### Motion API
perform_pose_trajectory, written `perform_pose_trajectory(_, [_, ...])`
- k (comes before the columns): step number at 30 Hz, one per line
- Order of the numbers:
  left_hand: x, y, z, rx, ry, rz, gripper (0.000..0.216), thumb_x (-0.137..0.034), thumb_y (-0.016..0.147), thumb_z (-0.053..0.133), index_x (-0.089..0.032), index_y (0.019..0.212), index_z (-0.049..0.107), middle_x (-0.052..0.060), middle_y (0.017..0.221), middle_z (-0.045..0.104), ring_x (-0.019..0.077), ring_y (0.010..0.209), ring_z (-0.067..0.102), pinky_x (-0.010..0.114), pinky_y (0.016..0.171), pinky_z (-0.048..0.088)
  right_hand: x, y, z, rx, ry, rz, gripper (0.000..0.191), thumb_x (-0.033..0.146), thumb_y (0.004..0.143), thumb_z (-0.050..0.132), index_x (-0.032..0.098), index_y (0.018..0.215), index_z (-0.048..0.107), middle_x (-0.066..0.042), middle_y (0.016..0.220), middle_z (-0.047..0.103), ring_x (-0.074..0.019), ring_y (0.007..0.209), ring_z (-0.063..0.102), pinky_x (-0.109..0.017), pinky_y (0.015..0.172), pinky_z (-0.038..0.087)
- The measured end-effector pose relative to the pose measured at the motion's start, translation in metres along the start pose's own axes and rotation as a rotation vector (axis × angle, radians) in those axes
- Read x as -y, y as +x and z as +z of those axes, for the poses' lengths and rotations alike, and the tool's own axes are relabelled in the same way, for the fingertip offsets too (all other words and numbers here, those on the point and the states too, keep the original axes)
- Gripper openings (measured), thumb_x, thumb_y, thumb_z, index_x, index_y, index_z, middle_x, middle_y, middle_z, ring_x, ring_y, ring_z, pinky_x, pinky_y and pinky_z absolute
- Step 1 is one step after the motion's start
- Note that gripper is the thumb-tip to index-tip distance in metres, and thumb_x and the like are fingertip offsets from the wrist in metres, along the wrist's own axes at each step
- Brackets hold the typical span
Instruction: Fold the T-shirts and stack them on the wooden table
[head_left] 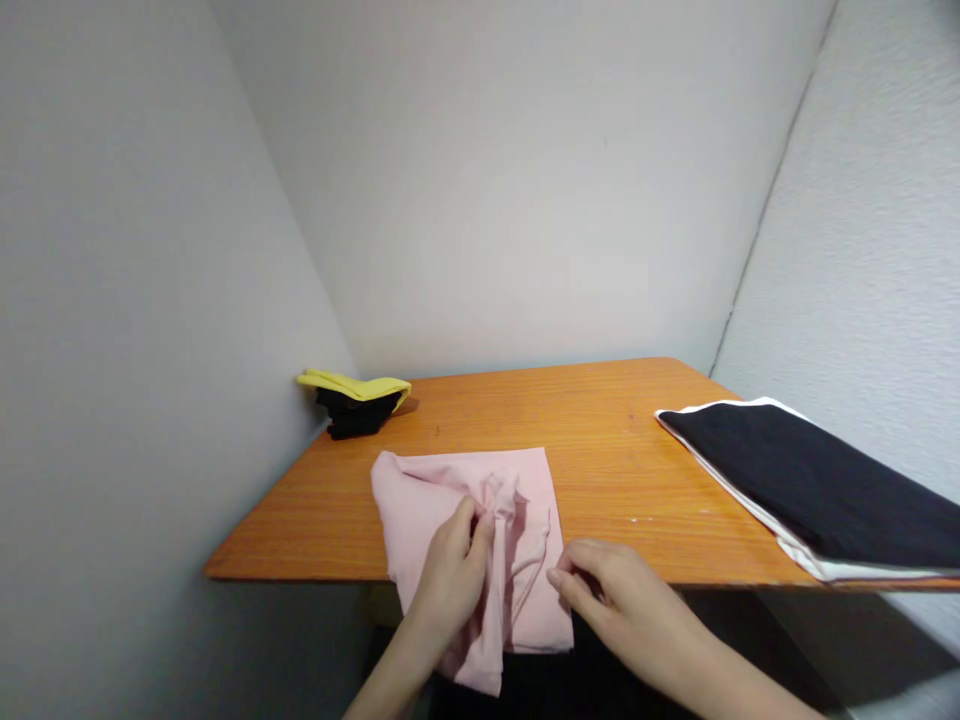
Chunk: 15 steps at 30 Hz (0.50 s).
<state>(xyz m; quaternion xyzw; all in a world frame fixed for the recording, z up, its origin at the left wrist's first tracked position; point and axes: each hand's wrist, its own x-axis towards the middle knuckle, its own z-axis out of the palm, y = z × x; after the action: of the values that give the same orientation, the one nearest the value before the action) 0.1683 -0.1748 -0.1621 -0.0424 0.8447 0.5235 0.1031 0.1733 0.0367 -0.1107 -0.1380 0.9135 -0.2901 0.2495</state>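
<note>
From where I stand, the desk (600, 410) is a smooth, glossy orange-brown board with streaky wood grain and a rounded far right corner. Plain pale walls rise behind it and at the left; the right wall (885, 250), at the right of the frame, has a rougher, pebbled surface. At the middle left of the frame, a folded yellow cloth (352, 386) lies in a soft slab on a squat pile of black fabric (356, 415). Over at the right, a flat black cloth (817, 490) spreads out smoothly, with a white cloth (806, 556) showing along its edges.

The pink cloth (420, 510) sits at the lower centre of the frame, partly on the desk and partly hanging over its near edge. It looks soft and matte, smooth at the left, rumpled into ridges around the middle, with a fairly straight right side. The left hand (457, 560) pinches a gathered bunch of it. The right hand (611, 580) is loosely curled at its right edge, thumb close to the forefinger; I can't tell whether it grips any fabric.
</note>
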Motion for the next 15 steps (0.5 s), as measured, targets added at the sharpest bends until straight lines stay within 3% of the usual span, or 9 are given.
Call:
perform_pose_trajectory(5, [0.002,-0.018,-0.028,-0.29,-0.012,-0.085,0.029,-0.045,0.096,0.034,-0.024,0.08,0.046,-0.001,0.072,0.054,0.0194,0.071,0.055,0.028,0.066,0.038,0.023,0.017,0.027,-0.065,-0.386,0.134,0.053,0.054,0.097,0.041,0.014,0.072,0.066,-0.015,0.077,0.065,-0.0295,0.081,0.06,-0.036,0.07,0.039])
perform_pose_trajectory(8, [0.008,-0.03,-0.037,-0.416,0.05,-0.179,0.027,-0.044,0.095,0.034,-0.024,0.082,0.047,0.0,0.07,0.057,0.0216,0.07,0.056,0.029,0.064,0.038,0.023,0.031,0.046,-0.12,-0.432,0.151,0.044,0.049,0.093,0.05,0.013,0.075,0.067,-0.017,0.08,0.066,-0.0323,0.086,0.06,-0.038,0.073,0.04])
perform_pose_trajectory(12, [0.016,-0.042,-0.046,-0.574,-0.049,-0.223,0.025,-0.044,0.093,0.04,-0.023,0.083,0.048,0.0,0.073,0.056,0.0194,0.071,0.055,0.027,0.065,0.04,0.014,0.042,0.059,-0.158,-0.181,0.077,0.021,0.028,0.088,0.052,0.018,0.07,0.053,-0.009,0.075,0.063,-0.0234,0.077,0.058,-0.032,0.068,0.041])
perform_pose_trajectory(15, [0.011,-0.04,-0.07,-0.662,-0.373,-0.192,0.027,-0.048,0.089,0.047,-0.022,0.083,0.048,-0.003,0.073,0.052,0.0144,0.065,0.052,0.023,0.06,0.042,0.015,0.041,0.039,-0.189,0.277,0.019,0.022,0.032,0.09,0.043,0.021,0.071,0.04,-0.002,0.068,0.055,-0.0169,0.064,0.055,-0.028,0.061,0.043])
